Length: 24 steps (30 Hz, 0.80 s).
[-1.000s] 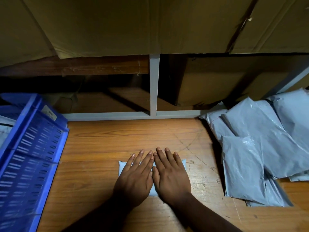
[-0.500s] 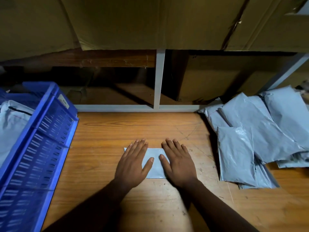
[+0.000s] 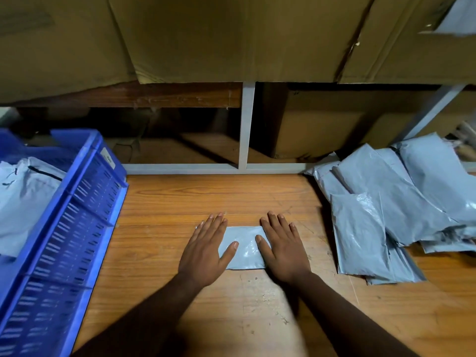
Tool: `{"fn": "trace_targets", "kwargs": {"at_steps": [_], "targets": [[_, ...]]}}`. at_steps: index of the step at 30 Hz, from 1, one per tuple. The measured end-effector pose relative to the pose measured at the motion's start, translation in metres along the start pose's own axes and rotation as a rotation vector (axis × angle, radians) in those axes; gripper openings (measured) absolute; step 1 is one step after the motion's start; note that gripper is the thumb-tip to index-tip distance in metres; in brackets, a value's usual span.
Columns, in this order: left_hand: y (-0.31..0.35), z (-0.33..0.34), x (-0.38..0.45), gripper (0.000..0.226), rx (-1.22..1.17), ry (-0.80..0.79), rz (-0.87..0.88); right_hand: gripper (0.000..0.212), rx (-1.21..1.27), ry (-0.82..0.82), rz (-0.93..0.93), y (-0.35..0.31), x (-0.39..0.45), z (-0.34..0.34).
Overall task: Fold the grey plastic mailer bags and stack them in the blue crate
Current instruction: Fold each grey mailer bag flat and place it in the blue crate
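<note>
Hands are laid flat, palms down, fingers extended and gripping nothing: the left hand (image 3: 204, 249) covers the left end of the folded mailer bag (image 3: 244, 248), the right hand (image 3: 283, 249) its right end. Its long axis runs left to right on the wooden table (image 3: 231, 305). Unfolded mailer bags (image 3: 386, 212) are piled at right; the blue crate (image 3: 77, 215), at left, contains bags.

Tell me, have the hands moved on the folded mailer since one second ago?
Yes. The left hand and right hand slid apart, outward over the folded mailer.
</note>
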State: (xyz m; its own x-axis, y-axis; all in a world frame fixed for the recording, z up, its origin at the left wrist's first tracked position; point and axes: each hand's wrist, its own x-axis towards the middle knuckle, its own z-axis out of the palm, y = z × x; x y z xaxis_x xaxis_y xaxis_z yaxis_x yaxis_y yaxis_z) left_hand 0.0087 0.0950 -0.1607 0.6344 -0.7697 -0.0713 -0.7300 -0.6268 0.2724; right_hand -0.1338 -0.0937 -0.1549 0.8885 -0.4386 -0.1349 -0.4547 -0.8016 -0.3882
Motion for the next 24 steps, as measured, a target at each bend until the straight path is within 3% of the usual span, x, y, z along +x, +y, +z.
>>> {"fn": "trace_targets", "kwargs": {"at_steps": [4,6,10,16,24], "targets": [[0.008,-0.010,0.004,0.083,0.026,0.005,-0.007,0.075,-0.106,0.045,0.022,-0.024,0.002,-0.012],[0.018,-0.012,0.007,0.075,0.035,0.054,0.032,0.069,-0.132,0.129,-0.067,-0.040,0.000,-0.009],[0.024,-0.004,0.005,0.055,0.054,0.119,0.155,0.056,-0.047,0.128,-0.137,-0.052,-0.004,0.017],[0.023,0.008,0.006,0.053,0.098,0.163,0.137,0.052,-0.121,0.158,-0.114,-0.051,-0.001,0.027],[0.016,0.006,0.004,0.061,0.048,0.070,0.044,0.058,-0.072,0.093,-0.136,-0.035,-0.001,0.022]]}}
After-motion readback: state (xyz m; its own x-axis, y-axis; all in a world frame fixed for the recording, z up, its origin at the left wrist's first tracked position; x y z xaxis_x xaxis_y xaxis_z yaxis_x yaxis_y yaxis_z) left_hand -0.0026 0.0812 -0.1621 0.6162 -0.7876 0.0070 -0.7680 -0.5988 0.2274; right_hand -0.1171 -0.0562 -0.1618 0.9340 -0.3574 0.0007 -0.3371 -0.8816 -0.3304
